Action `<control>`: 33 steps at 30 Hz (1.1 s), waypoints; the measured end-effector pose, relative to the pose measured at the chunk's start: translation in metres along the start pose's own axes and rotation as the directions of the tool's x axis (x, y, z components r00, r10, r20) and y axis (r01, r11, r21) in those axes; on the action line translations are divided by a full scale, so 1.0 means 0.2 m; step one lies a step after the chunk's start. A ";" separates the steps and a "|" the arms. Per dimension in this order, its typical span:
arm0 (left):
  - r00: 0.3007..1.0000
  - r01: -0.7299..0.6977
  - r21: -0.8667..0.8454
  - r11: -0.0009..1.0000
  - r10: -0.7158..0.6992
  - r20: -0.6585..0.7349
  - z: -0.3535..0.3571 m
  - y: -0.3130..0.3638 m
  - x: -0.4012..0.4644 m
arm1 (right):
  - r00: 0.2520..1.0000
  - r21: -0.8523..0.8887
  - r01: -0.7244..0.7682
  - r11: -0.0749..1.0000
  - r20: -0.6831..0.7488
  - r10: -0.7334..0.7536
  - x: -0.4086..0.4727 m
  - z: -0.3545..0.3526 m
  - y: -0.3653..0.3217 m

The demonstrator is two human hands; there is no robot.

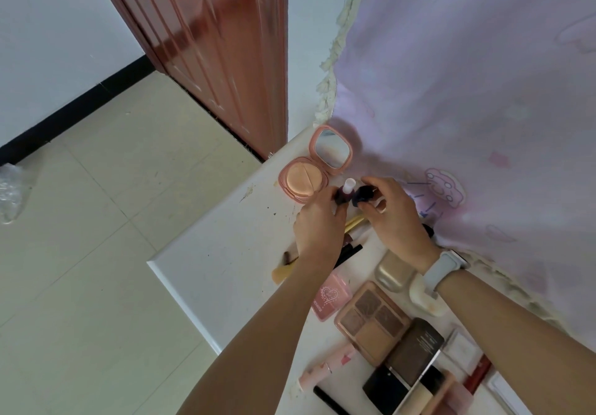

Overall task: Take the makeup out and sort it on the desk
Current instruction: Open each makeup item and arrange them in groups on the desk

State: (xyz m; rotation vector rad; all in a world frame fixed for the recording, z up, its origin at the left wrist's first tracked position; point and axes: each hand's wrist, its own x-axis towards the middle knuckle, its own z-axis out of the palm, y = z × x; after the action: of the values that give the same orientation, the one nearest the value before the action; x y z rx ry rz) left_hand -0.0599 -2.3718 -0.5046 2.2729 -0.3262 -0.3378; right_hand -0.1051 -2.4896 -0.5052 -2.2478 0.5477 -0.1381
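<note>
Makeup is mostly out already and lies on the white desk. L hand pinches a small dark bottle w/ white neck, fingertips closed around its body, just in front of the open pink compact. R hand holds a dark cap beside the bottle, thumb and fingers curled on it; cap and bottle are near but look apart. I judge the cap is being put on or taken off, cannot tell which.

Further out: brushes and pencils lie under the wrists, then a pink case, a gold compact, a brown eyeshadow palette, a pink tube and dark items nearer the person. R wrist wears a pale watch band.

Risks, as I judge: bottle is open, so a tilt may spill liquid on desk or on the compact's puff. Forearms hover over the sorted items; a low pull-back may sweep brushes off the desk edge, which is close on the left.
</note>
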 end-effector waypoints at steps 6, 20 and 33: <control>1.000 -0.009 0.031 0.999 0.010 -0.018 0.00 0.02 0.01 | 0.999 -0.001 0.033 0.999 0.013 -0.033 0.00 0.00 0.00; 0.975 -0.195 0.208 0.958 0.213 -0.066 -0.14 -0.11 -0.20 | 0.999 -0.088 0.015 0.996 -0.031 -0.018 -0.14 -0.06 0.03; 0.988 -0.039 0.243 0.969 0.001 0.153 -0.22 -0.25 -0.20 | 0.863 -0.459 0.503 0.732 0.310 -0.399 -0.32 0.02 -0.08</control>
State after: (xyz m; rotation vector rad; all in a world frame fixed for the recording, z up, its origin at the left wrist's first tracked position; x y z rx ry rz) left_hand -0.0768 -2.2965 -0.5079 2.4892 -0.4930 -0.4850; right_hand -0.1571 -2.4504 -0.4915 -2.8678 -0.1142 -0.0120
